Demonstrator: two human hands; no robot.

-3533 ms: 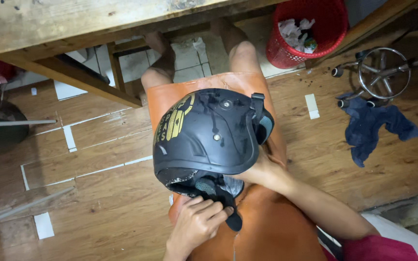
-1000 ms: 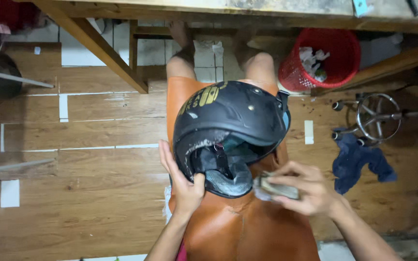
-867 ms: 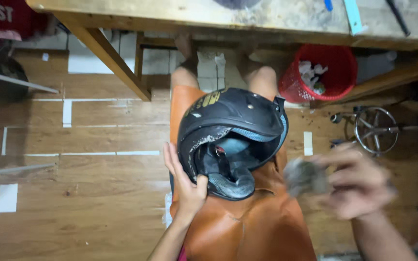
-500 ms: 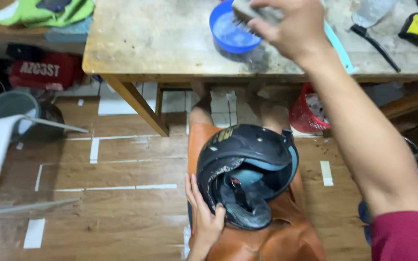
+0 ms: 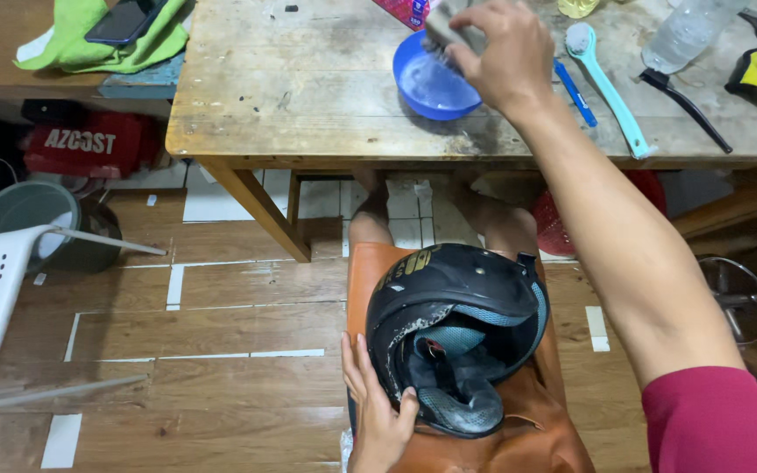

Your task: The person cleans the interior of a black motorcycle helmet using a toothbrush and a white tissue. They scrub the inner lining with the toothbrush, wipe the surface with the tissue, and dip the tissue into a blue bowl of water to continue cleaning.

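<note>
Sponge [image 5: 449,22] and right hand [image 5: 497,52] now sit right at the far rim of the blue bowl [image 5: 434,83] on the wooden table [image 5: 308,96], fingers curled tight round the grey pad; half a second ago the hand hovered a touch higher over that bowl, and a second ago it was down beside the helmet. The black helmet [image 5: 457,337] has stayed put on the brown leather apron [image 5: 527,429] across the lap, opening turned up, grey padding and chin strap showing. The left hand [image 5: 377,407] keeps steadying its near-left rim, fingers spread flat against the shell, thumb hooked over the edge. Most of the sponge is covered by the fingers, so its shape is hard to tell. A light-blue brush [image 5: 606,79] lies just beside the forearm, and a plastic bottle [image 5: 685,35] is cut off at the top edge. The red basket [image 5: 558,232] under the table is largely hidden by the arm.
</note>
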